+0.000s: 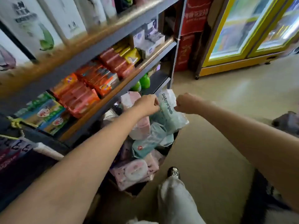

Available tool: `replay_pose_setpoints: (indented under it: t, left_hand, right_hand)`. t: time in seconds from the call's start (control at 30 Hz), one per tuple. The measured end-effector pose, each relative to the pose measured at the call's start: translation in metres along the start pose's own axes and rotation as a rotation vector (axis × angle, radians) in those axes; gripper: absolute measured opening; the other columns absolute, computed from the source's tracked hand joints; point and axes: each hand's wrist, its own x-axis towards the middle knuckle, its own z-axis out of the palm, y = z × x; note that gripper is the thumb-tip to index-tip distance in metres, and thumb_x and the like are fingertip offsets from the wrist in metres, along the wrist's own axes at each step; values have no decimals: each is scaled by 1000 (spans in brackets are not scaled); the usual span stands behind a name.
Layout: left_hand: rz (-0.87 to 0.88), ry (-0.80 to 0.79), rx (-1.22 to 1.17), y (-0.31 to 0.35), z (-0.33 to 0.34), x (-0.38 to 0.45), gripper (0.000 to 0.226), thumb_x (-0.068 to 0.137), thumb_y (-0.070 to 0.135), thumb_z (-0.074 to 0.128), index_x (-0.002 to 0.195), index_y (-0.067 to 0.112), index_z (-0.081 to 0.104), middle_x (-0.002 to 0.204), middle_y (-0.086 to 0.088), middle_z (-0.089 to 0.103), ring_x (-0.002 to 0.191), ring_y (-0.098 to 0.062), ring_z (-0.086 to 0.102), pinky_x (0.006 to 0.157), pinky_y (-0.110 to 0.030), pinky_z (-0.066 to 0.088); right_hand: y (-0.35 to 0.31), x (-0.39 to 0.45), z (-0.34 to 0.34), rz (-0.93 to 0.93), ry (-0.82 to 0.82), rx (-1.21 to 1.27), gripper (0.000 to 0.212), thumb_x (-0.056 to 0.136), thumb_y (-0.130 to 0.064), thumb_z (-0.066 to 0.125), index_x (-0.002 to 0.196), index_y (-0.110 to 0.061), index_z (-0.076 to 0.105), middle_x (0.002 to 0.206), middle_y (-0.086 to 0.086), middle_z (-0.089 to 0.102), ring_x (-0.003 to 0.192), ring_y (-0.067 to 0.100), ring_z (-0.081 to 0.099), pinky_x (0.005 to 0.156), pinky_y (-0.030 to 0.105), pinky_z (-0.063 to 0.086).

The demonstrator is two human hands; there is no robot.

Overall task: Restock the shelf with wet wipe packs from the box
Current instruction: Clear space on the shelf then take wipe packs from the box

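Right now both hands, left hand [148, 105] and right hand [186, 103], pinch the soft pale-green plastic "Baby wipes" pack [167, 105] by its edges above the cardboard box [163, 173]; it looks squashy, slippery, best gripped across its body.

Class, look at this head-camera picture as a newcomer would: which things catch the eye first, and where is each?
At centre, the left hand and right hand together grip a pale green Baby wipes pack above the cardboard box crammed with pink and teal packs. To the left, orange-red packs line the middle shelf. At upper right glows a yellow-framed display freezer.
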Motion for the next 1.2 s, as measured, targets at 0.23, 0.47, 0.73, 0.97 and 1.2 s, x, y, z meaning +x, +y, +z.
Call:
replay_pose_setpoints:
  t: [0.23,0.47,0.73,0.97,1.2]
  left_hand:
    - [-62,-122,108,22,0,86,27,83,12,51,109,8,56,112,-14,62,108,-31,56,92,-37,46]
    - [-159,-113,89,37,3,126,45,82,18,59,123,11,43,129,-12,36,112,-33,48,94,-39,39]
    - [165,-294,34,109,-43,155,45,84,18,65,127,19,51,137,-4,39,124,-24,43,100,-28,35]
    - [700,-258,28,328,-83,145,12,77,28,73,79,17,67,98,-9,60,100,-21,55,85,-29,41]
    - [1279,99,-175,534,-55,54,90,61,60,61,132,10,41,126,-12,48,116,-29,45,97,-32,33]
  right_hand:
    - [47,87,29,52,-330,68,47,87,-46,57,112,-6,55,114,13,57,106,31,56,81,37,47]
    - [55,115,27,330,-439,748,24,86,-12,60,64,-3,60,34,-6,56,31,4,45,41,16,38]
    - [114,44,-78,298,-232,565,41,86,-30,58,51,-12,49,41,-5,49,38,12,39,39,18,33]
    - [223,-135,-196,637,94,219,30,90,-32,55,71,-9,56,43,-4,53,30,6,49,45,13,44]
    - [309,-342,-282,962,732,9,16,92,-22,52,89,-8,59,88,11,62,96,28,59,69,26,35]
